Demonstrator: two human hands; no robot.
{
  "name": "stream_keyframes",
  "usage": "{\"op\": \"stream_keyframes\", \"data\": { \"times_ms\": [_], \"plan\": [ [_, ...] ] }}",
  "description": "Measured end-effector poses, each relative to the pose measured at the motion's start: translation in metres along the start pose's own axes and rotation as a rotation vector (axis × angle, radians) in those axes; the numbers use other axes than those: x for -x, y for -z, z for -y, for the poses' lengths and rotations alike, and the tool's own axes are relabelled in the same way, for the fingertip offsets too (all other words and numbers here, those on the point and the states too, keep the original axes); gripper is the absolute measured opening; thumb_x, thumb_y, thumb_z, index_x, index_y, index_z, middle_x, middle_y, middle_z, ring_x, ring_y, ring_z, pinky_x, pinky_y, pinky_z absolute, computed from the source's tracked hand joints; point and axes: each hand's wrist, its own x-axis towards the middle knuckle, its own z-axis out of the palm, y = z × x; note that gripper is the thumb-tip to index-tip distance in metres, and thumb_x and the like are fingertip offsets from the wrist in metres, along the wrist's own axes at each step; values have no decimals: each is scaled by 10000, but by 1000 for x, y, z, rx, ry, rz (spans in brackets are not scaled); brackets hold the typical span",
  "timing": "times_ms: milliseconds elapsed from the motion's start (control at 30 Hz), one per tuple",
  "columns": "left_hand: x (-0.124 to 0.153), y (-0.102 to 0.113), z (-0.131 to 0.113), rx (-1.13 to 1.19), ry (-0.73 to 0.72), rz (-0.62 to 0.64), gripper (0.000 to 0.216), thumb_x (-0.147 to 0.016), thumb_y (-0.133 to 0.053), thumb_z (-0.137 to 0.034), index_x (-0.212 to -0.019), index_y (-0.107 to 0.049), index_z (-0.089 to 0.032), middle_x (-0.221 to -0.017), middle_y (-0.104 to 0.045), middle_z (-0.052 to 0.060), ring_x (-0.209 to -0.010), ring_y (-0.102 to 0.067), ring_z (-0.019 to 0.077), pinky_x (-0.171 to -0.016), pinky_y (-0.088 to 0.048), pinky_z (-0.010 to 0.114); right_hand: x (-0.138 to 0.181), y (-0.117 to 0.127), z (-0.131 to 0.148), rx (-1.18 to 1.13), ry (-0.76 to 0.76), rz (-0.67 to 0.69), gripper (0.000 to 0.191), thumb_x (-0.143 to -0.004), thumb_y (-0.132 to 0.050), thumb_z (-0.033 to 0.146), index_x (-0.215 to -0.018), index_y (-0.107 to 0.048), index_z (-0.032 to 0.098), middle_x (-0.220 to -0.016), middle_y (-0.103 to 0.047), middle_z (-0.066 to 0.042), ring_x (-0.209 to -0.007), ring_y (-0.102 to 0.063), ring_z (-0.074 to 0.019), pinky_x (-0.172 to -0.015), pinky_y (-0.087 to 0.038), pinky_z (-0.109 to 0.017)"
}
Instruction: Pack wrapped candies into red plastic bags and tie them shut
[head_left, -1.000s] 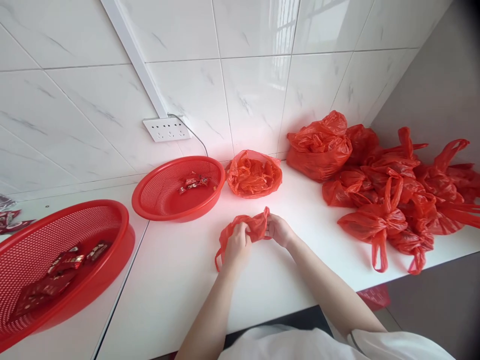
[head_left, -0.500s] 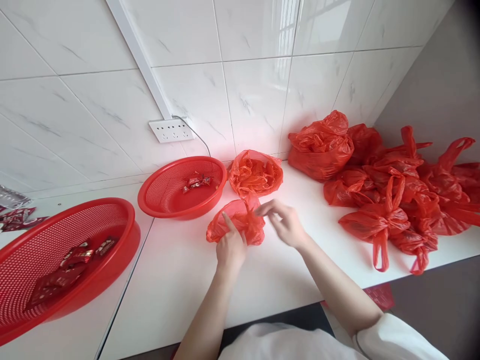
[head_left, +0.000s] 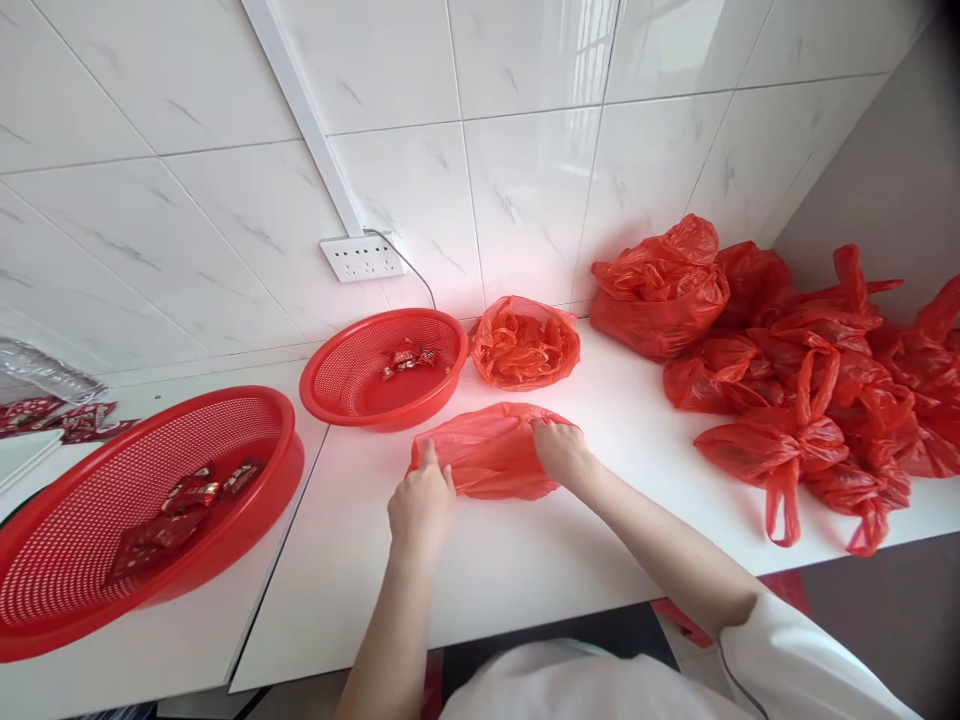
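Observation:
A thin red plastic bag (head_left: pixel 491 455) lies spread out on the white table in front of me, its mouth pulled wide. My left hand (head_left: pixel 424 505) is closed on the bag's left side, with the index finger over the edge. At the opposite end my right hand (head_left: pixel 562 452) grips the bag, its fingertips partly hidden in the red film. Just behind the bag stand a round red basket (head_left: pixel 352 418) with a few small wrapped sweets (head_left: pixel 406 360) and an open bag of crumpled red plastic bags (head_left: pixel 526 342).
Several tied red bags (head_left: pixel 765 450) are heaped on the right. A larger red basket (head_left: pixel 289 440) with wrapped items (head_left: pixel 169 520) stands on the left, near loose red packets (head_left: pixel 82 420). A socket strip (head_left: pixel 364 258) is on the tiled wall.
The red bag has gone from bunched to stretched wide. My hands have moved apart, and the right one has taken hold of the bag's right side. The view has shifted slightly left.

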Motion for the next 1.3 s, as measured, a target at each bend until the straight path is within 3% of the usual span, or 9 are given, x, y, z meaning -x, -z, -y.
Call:
{"op": "stream_keyframes", "data": {
  "times_ms": [200, 367, 500, 667, 767, 933, 1033, 1133, 1300],
  "plan": [
    [33, -7, -38, 120, -429, -135, 433, -939, -345, -121, -1310, -555, -200, -1063, -718, 96, -931, -691, 213, -779, -521, 297, 11, -2, 16, -104, -26, -51, 674, -847, -527, 85, -1474, -288, 25, -979, -700, -209, -920, -696, -300, -745, -545, -356],
    [0, -37, -57, 35, -346, -224, 394, -916, -397, -122, -1263, -581, -101, -1204, -624, 187, -1183, -566, 293, -984, -450, 396, 20, 0, 26, -262, -49, -43, 544, -898, -541, 282, -1382, -434, 58, -1045, -692, -208, -959, -687, -283, -774, -540, -334],
    [-33, -53, -39, -108, -155, -56, 594, -819, -601, -210, -1378, -456, -72, -1350, -511, 265, -1320, -403, 444, -1032, -322, 625, 16, 7, -1, -430, -107, 15, 441, -974, -381, 410, -1128, -630, 81, -840, -720, -153, -870, -711, -249, -772, -542, -313],
    [-45, -38, -4, -93, -379, 80, 619, -736, -516, 32, -1336, -507, -122, -1251, -616, 181, -1189, -575, 271, -989, -432, 354, 15, 17, -47, -630, -82, 119, 534, -1004, -236, 420, -1023, -672, 113, -744, -721, -84, -571, -684, -160, -639, -555, -281],
    [-38, -33, -6, -63, -451, 74, 599, -786, -450, 10, -1364, -487, -144, -1290, -602, 166, -1178, -583, 263, -963, -455, 351, 23, 20, -41, -684, 76, 142, 457, -984, -344, 408, -859, -697, 146, -772, -730, -61, -642, -691, -154, -646, -548, -257],
    [-33, -58, -30, -10, -506, -57, 592, -848, -449, -115, -1432, -369, -64, -1482, -383, 246, -1392, -346, 357, -1111, -292, 519, 27, 3, 0, -344, 649, -153, 266, -952, -425, 174, -936, -689, 197, -969, -721, -37, -872, -675, -157, -823, -523, -277],
    [-38, -70, -26, -132, -547, -13, 629, -727, -441, 36, -1350, -450, -58, -1537, -283, 255, -1451, -207, 370, -1131, -142, 628, 22, -14, 10, -132, 601, -251, 220, -903, -484, 105, -975, -690, 134, -1195, -645, -147, -1181, -565, -274, -1033, -405, -447],
    [-44, -65, -6, -122, -647, 5, 632, -642, -418, 104, -1219, -544, -120, -1564, -269, 191, -1457, -219, 324, -1138, -174, 594, 15, -19, -2, 52, 476, -240, 344, -824, -583, 68, -1162, -632, 110, -1473, -404, -210, -1395, -322, -352, -1111, -269, -531],
    [-59, -41, 32, 138, -676, 196, 434, -627, -408, 74, -873, -615, -218, -1289, -614, 88, -1118, -619, 246, -972, -447, 408, 2, -8, -44, -8, 366, 41, 696, -740, -709, 236, -1394, -473, 215, -1260, -606, -156, -1090, -614, -289, -871, -487, -383]
  ]
}}
